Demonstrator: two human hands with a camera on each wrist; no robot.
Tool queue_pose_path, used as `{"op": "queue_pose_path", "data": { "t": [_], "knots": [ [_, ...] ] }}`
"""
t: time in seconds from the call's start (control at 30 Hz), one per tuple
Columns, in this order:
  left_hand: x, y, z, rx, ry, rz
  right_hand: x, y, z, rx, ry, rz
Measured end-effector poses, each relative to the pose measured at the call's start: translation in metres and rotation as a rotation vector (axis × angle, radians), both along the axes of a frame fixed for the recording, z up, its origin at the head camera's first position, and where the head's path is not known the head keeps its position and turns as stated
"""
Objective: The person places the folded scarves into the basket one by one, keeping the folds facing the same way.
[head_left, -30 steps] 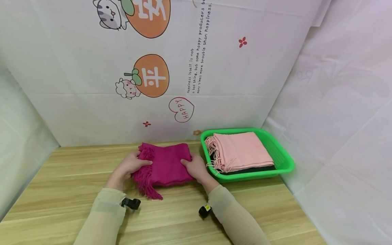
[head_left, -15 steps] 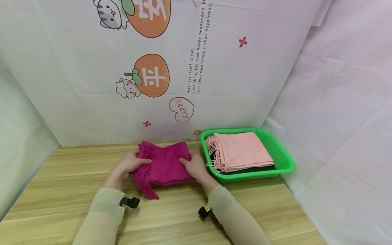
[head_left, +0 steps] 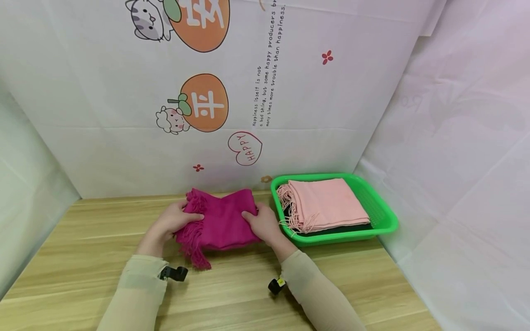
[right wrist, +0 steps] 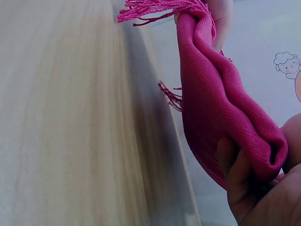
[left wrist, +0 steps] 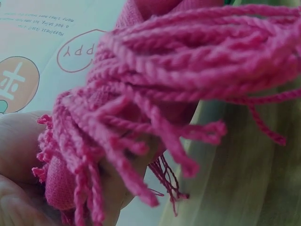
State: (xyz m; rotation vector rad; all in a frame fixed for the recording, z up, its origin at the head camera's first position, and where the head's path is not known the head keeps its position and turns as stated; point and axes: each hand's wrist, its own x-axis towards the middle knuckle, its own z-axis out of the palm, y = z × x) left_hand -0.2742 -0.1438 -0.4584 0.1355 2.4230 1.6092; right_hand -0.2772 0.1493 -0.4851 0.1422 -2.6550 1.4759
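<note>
Between the two hands is a folded magenta scarf [head_left: 227, 218] with twisted fringe [left wrist: 141, 70] along its left side. My left hand [head_left: 171, 220] grips its left, fringed end, thumb on top. At the opposite end my right hand [head_left: 263, 224] pinches the folded edge, thumb above. In the right wrist view the right fingers [right wrist: 240, 174] curl under the scarf, which is held above the tabletop. Fringe strands cover part of the left hand in the left wrist view.
To the right stands a green plastic basket [head_left: 385, 218] holding a folded pink fringed scarf [head_left: 327, 204] on top of something dark. A wooden table [head_left: 223, 299] lies below. White printed sheets [head_left: 306, 101] enclose the back and sides.
Both hands have raised the magenta scarf slightly, and its fringed end has shifted a little left. The basket and the pink scarf stay as they were.
</note>
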Motion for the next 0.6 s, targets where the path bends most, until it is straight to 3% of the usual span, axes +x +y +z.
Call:
{"op": "queue_pose_path", "data": {
  "t": [0.6],
  "knots": [
    [0.006,0.005,0.016,0.010,0.042,-0.019,0.010,0.005,0.034,0.000,0.028,0.017]
  ]
}}
